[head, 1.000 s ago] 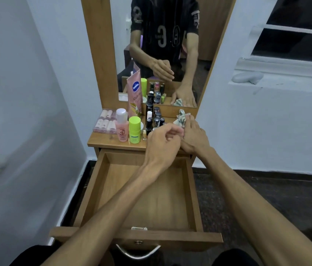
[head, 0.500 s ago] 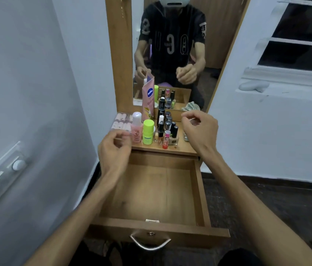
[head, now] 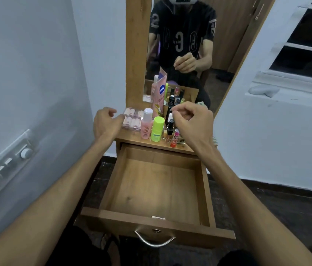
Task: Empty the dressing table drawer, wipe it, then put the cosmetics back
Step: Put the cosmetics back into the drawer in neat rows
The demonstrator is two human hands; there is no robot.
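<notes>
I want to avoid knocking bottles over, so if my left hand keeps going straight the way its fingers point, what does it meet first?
Most likely the clear plastic case of pale pink tubes: the left hand points right at its near edge, fingertips almost touching. The pink bottle with white cap stands just beyond. Depth is uncertain.

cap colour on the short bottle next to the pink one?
Lime green cap, matching its bottle; clearest in the head view.

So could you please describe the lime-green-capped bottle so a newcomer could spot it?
Find the wooden dressing table below the mirror. At its front edge, above the open drawer, stands the bottle: the only one with a lime-green cap, right of the pink bottle.
</notes>
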